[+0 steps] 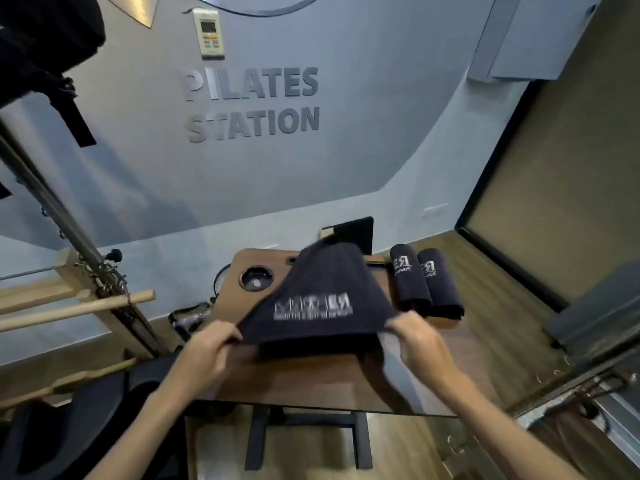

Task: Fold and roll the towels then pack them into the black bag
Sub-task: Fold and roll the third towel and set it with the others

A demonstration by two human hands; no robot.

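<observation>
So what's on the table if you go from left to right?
Round cup hole → left hand → dark towel held up → right hand → two rolled towels.

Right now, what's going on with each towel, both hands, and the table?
Dark towel: unrolled, held up by its near corners, printed side facing the camera.
Two rolled towels: rolled up, lying side by side on the table.
Left hand: pinching the towel's left corner.
Right hand: pinching the right corner.
Wooden table: its round cup hole is uncovered.
</observation>
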